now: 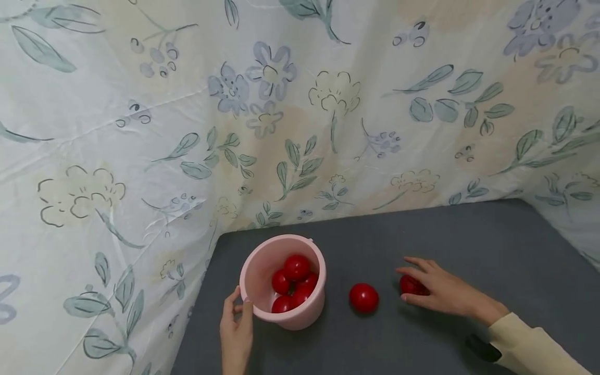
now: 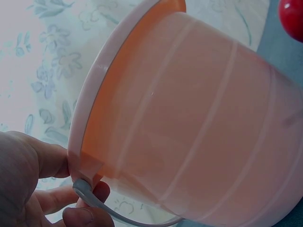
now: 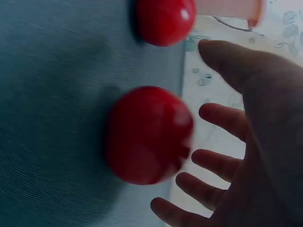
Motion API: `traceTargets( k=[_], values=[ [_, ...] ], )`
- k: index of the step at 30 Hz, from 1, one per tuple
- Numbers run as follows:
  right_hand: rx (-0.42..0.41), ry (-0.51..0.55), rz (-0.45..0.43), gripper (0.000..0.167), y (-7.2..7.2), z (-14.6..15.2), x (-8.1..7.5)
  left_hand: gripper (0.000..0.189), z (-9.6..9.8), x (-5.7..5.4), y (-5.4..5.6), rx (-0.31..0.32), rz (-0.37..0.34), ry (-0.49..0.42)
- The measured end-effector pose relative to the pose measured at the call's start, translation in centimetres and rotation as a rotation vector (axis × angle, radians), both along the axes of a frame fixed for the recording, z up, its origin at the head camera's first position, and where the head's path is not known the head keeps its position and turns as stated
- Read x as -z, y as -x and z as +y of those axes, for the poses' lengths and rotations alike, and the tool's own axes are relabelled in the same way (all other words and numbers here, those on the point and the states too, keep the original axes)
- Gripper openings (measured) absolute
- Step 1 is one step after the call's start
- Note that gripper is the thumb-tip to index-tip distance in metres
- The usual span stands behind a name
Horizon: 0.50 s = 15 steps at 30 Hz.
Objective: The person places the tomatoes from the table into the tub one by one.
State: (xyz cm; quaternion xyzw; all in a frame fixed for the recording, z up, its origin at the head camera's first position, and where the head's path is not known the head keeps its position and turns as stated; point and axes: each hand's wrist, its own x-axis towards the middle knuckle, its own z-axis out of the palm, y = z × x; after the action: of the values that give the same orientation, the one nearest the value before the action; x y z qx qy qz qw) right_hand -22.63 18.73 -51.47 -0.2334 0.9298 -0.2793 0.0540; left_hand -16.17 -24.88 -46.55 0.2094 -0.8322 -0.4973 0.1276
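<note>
A pink bucket [image 1: 290,317] stands tilted toward the camera in the head view, with several glossy red balls [image 1: 297,267] inside. My left hand [image 1: 236,325] grips its rim at the near left, thumb and fingers around the edge; in the left wrist view the fingers are beside the grey handle [image 2: 128,218]. My right hand [image 1: 442,289] hovers with spread fingers over a red ball [image 1: 412,285], partly covering it. In the right wrist view the fingertips are close to that ball [image 3: 149,135], with the palm apart from it. Another red ball [image 1: 363,298] lies between bucket and right hand.
The dark grey table [image 1: 375,344] carries everything. A floral cloth [image 1: 328,130] hangs behind it and along its left side. A black object [image 1: 483,348] shows by the right sleeve. The table's back edge runs just behind the bucket.
</note>
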Motion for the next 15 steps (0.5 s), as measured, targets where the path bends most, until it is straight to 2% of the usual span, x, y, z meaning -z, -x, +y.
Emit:
traceTargets(
  k=[6,15],
  values=[
    [-0.015,-0.031,-0.029,0.062,0.0,-0.2,2.1,0.047,0.0,-0.2,0.1,-0.014,-0.026,0.005],
    [0.025,-0.007,0.02,0.054,0.1,-0.3,3.5,0.046,0.2,0.1,0.2,-0.015,-0.006,0.0]
  ],
)
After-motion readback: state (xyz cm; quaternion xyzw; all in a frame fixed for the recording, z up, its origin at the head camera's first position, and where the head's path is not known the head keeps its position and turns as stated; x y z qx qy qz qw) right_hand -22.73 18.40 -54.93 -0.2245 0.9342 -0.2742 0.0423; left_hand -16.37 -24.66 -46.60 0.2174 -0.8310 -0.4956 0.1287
